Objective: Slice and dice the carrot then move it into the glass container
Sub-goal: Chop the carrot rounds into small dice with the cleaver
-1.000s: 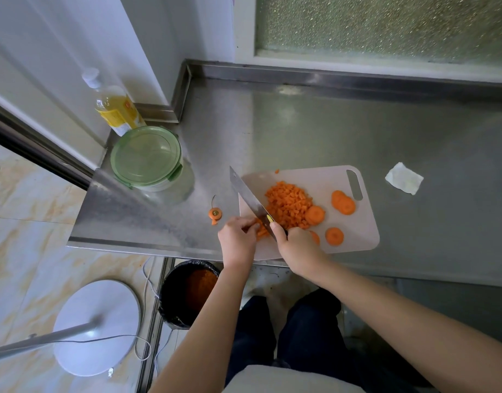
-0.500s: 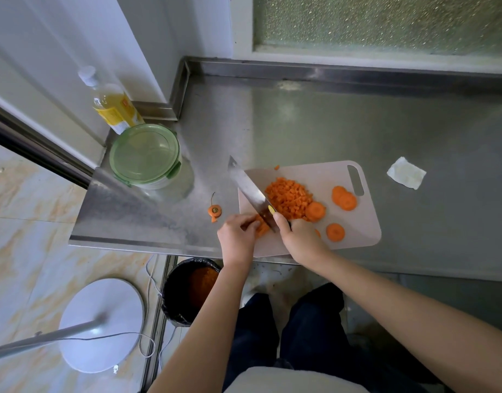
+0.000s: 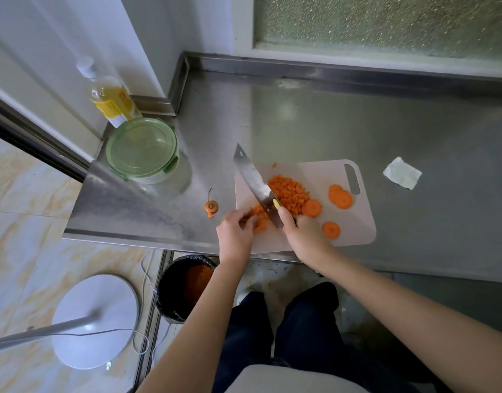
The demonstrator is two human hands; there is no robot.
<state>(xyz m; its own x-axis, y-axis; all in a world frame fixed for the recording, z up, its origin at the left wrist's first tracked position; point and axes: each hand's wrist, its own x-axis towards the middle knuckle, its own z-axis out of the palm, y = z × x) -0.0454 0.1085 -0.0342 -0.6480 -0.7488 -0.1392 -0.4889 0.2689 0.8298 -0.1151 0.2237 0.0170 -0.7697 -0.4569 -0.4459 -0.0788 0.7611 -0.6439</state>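
Dicing carrot strips [image 3: 258, 219] at board's [image 3: 357, 222] near-left corner | right hand [image 3: 303, 234] gripping knife [image 3: 255, 182], left hand [image 3: 235, 231] curled, pinning strips | diced pile [image 3: 290, 191] done, few rounds [image 3: 340, 197] uncut on the right | glass container [image 3: 142, 148] far left, lidded, looks like nothing in yet

The right hand [image 3: 303, 234] grips the knife [image 3: 255, 182], its blade pointing toward eleven o'clock across the cutting board [image 3: 354, 222]. The left hand [image 3: 235, 231] holds carrot pieces [image 3: 259, 219] against the blade. Diced carrot [image 3: 289, 192] is heaped at the blade's three o'clock, with round slices [image 3: 340, 197] beyond. The glass container [image 3: 142, 150] (green lid on) stands at the board's ten o'clock.
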